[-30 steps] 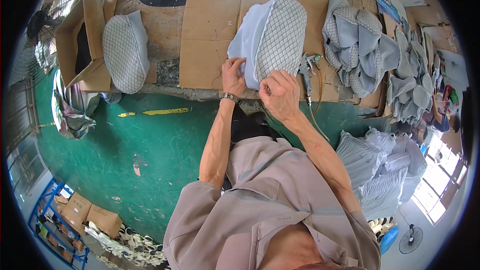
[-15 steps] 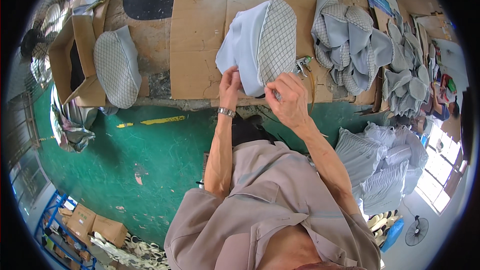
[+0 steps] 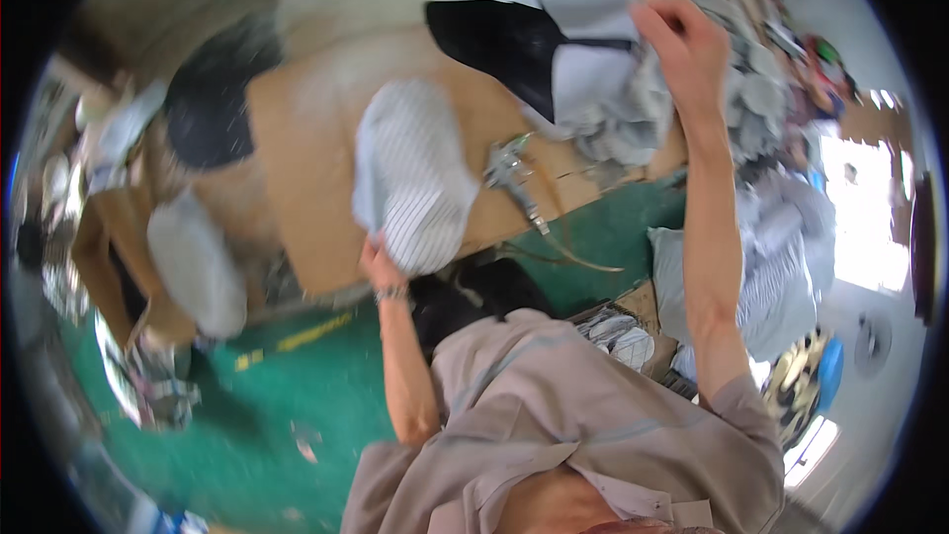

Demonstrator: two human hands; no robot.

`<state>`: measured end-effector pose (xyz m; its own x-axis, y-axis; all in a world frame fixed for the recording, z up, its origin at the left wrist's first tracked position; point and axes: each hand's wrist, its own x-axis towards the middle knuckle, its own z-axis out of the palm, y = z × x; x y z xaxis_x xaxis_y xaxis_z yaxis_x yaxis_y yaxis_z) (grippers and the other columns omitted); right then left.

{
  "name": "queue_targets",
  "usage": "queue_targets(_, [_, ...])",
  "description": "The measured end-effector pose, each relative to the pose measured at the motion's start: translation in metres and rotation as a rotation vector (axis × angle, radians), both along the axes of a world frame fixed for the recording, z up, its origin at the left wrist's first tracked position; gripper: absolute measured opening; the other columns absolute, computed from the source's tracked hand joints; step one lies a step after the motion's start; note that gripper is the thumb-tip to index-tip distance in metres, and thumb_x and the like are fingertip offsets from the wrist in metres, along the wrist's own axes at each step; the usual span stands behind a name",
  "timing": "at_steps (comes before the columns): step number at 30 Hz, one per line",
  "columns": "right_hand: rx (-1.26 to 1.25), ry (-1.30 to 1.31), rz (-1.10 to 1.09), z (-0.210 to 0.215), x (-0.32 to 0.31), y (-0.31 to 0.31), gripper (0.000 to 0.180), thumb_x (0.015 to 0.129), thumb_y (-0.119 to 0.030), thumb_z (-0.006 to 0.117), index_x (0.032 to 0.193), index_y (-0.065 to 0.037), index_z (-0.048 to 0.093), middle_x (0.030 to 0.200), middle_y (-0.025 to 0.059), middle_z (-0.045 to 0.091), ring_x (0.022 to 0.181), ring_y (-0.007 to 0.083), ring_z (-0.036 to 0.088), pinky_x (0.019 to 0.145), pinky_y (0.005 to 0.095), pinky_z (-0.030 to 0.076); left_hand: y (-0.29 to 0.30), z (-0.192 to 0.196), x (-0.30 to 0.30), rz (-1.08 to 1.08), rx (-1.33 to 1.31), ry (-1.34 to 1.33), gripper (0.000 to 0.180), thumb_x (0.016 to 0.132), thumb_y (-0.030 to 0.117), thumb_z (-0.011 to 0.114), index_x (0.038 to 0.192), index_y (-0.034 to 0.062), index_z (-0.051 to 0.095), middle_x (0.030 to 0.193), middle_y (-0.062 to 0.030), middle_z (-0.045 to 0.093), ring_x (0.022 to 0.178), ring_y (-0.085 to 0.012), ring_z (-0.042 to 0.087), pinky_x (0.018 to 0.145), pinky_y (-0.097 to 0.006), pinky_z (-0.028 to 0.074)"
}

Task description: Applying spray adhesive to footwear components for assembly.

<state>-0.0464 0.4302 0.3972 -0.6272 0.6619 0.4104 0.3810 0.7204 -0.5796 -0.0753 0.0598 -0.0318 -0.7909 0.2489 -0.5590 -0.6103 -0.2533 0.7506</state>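
Note:
On the cardboard lies a pale grey fabric shoe upper [image 3: 415,173] with a checked sole facing up. My left hand [image 3: 379,267] pinches its near edge. Out to the far right, my right hand [image 3: 684,44] is raised, fingers closed on the edge of a second shoe upper [image 3: 591,74], light grey with a black inside showing. That second piece is held above a heap of similar uppers [image 3: 618,133]. Between the two pieces lies a metal spray gun [image 3: 511,178] with a hose. The picture is blurred by motion.
A cardboard sheet [image 3: 306,188] covers part of the bench. At the left are an open cardboard box [image 3: 148,277], another upper [image 3: 198,267] and a round black mat [image 3: 219,89]. White sacks [image 3: 776,277] stand on the floor at the right.
My right hand has swung far up and right, now holding a second upper. The checked-sole upper lies lower on the cardboard, with my left hand at its edge. The whole view has turned.

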Motion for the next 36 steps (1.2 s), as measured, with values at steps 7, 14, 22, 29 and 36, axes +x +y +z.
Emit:
queue_targets(7, [0.337, 0.060, -0.163, 0.095, -0.021, 0.134, 0.017, 0.075, -0.018, 0.074, 0.078, -0.002, 0.074, 0.074, 0.0177, 0.070, 0.068, 0.0296, 0.070, 0.063, 0.0400, 0.053, -0.006, 0.007, -0.005, -0.019, -0.057, 0.090, 0.027, 0.104, 0.016, 0.055, 0.121, -0.0047, 0.063, 0.112, -0.0121, 0.070, 0.096, -0.0173, 0.065, 0.085, -0.033, 0.052])
queue_targets(14, [0.953, -0.095, -0.147, 0.011, 0.043, 0.202, 0.015, 0.085, -0.021, 0.070, 0.079, -0.007, 0.071, 0.078, 0.0123, 0.065, 0.077, 0.0335, 0.065, 0.070, 0.0430, 0.052, 0.013, 0.023, -0.005, 0.008, -0.016, 0.066, 0.028, 0.104, 0.015, 0.054, 0.122, -0.0040, 0.062, 0.114, -0.0117, 0.070, 0.098, -0.0176, 0.065, 0.087, -0.034, 0.052])
queue_targets(22, [0.384, -0.452, 0.091, -0.239, 0.142, 0.063, 0.065, 0.081, -0.010, 0.067, 0.142, 0.000, 0.046, 0.119, 0.0192, 0.058, 0.111, 0.0372, 0.058, 0.091, 0.0445, 0.050, -0.002, 0.012, -0.003, 0.020, -0.109, 0.090, 0.027, 0.104, 0.016, 0.053, 0.120, -0.0035, 0.062, 0.116, -0.0152, 0.070, 0.103, -0.0232, 0.067, 0.088, -0.036, 0.054])
queue_targets(29, [-0.141, -0.671, 0.031, -0.371, 0.216, -0.029, 0.049, 0.082, -0.011, 0.066, 0.130, -0.005, 0.058, 0.114, 0.0186, 0.060, 0.106, 0.0382, 0.060, 0.086, 0.0476, 0.053, 0.002, 0.015, -0.010, 0.016, -0.192, 0.113, 0.028, 0.104, 0.016, 0.052, 0.121, -0.0034, 0.062, 0.113, -0.0161, 0.071, 0.099, -0.0238, 0.070, 0.084, -0.037, 0.056])
queue_targets(36, [-0.430, -0.659, -0.221, -0.402, 0.257, 0.004, 0.035, 0.084, -0.015, 0.065, 0.117, -0.003, 0.066, 0.115, 0.0217, 0.061, 0.101, 0.0384, 0.063, 0.086, 0.0476, 0.053, -0.004, 0.014, -0.016, 0.055, -0.159, 0.050, 0.038, 0.089, 0.000, 0.044, 0.120, -0.0045, 0.065, 0.111, -0.0183, 0.072, 0.097, -0.0275, 0.072, 0.083, -0.040, 0.059])
